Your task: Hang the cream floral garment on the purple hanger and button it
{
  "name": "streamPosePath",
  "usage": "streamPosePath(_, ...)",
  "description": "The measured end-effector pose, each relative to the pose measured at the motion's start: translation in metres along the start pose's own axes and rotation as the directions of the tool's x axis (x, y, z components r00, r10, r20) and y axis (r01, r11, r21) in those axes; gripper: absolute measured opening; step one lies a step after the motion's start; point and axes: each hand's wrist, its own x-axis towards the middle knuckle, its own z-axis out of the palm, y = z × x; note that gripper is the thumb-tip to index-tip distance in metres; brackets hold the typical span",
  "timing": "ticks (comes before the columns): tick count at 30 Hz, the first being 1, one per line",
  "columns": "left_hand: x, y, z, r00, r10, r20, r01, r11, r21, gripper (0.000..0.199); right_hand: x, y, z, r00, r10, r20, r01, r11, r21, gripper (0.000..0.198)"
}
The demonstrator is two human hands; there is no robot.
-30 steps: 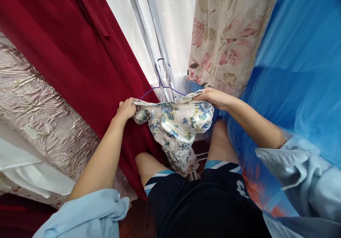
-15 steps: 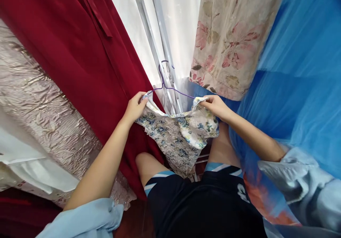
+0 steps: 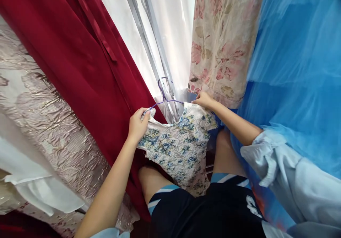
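Note:
A floral blouse (image 3: 178,145) in white, blue and yellow hangs on a thin purple clothes hanger (image 3: 164,97) in front of my knees. My left hand (image 3: 139,122) is closed on the blouse's left shoulder, pinching cloth by the hanger's end. At the other shoulder, my right hand (image 3: 204,100) pinches the fabric near its top edge, fingers bent. The neckline spreads between both hands, and the hanger's hook stands up above it, by the metal poles. The hanger's right end is hidden under the cloth.
Behind the hanger run metal poles (image 3: 149,35) before a white curtain (image 3: 174,28). A dark red garment (image 3: 87,60) and a textured pinkish one (image 3: 58,117) hang on the left. To the right are a floral cloth (image 3: 221,53) and blue tulle (image 3: 293,71).
My right hand has drawn the blouse's right shoulder up over the hanger's arm. The blouse front now lies flatter, its pattern showing more fully. The camera view has shifted slightly.

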Motion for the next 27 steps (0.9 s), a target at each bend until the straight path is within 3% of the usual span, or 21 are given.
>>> streamPosePath(3, -0.004, 0.003, -0.002, 1.000, -0.020, -0.007, 0.021, 1.000, 0.018, 0.023, -0.029, 0.013, -0.012, 0.993, -0.104, -0.048, 0.106, 0.994, 0.041, 0.034)
streamPosePath(7, -0.009, 0.009, -0.004, 0.998, -0.029, -0.058, 0.034, 0.997, 0.070, 0.026, -0.073, 0.027, -0.023, 0.946, -0.322, 0.042, 0.316, 0.943, 0.106, 0.037)
streamPosePath(10, -0.006, 0.015, -0.011, 0.996, -0.014, -0.089, 0.024, 0.993, 0.118, 0.027, -0.078, 0.025, -0.028, 0.921, -0.386, -0.057, 0.390, 0.903, 0.184, 0.032)
streamPosePath(14, 0.003, 0.011, -0.027, 0.993, 0.005, -0.118, 0.025, 0.968, 0.251, 0.029, -0.068, -0.010, -0.031, 0.909, -0.367, -0.199, 0.412, 0.866, 0.285, 0.022)
streamPosePath(17, -0.002, -0.010, -0.035, 0.993, 0.029, -0.114, 0.012, 0.939, 0.344, 0.031, -0.089, -0.049, -0.029, 0.919, -0.369, -0.140, 0.392, 0.811, 0.434, 0.018)
streamPosePath(19, -0.013, -0.028, -0.032, 0.991, -0.019, -0.136, 0.054, 0.963, 0.263, 0.029, -0.121, -0.072, -0.023, 0.904, -0.424, -0.053, 0.382, 0.745, 0.547, 0.020)
streamPosePath(21, -0.029, -0.042, -0.023, 0.980, -0.102, -0.169, 0.125, 0.984, 0.130, 0.028, -0.163, -0.088, -0.013, 0.828, -0.547, 0.125, 0.365, 0.695, 0.619, 0.027)
streamPosePath(23, -0.043, -0.047, -0.008, 0.958, -0.183, -0.220, 0.199, 0.978, 0.053, 0.030, -0.203, -0.096, -0.002, 0.623, -0.717, 0.312, 0.331, 0.603, 0.726, 0.048)
streamPosePath(25, -0.050, -0.042, 0.010, 0.936, -0.235, -0.261, 0.248, 0.969, 0.014, 0.036, -0.230, -0.097, 0.010, 0.460, -0.818, 0.345, 0.300, 0.509, 0.807, 0.073)
streamPosePath(26, -0.051, -0.037, 0.019, 0.934, -0.247, -0.260, 0.253, 0.967, -0.011, 0.038, -0.237, -0.094, 0.015, 0.431, -0.840, 0.328, 0.321, 0.483, 0.815, 0.081)
streamPosePath(27, -0.050, -0.030, 0.027, 0.940, -0.245, -0.237, 0.245, 0.969, -0.033, 0.039, -0.240, -0.090, 0.020, 0.439, -0.848, 0.296, 0.366, 0.470, 0.803, 0.084)
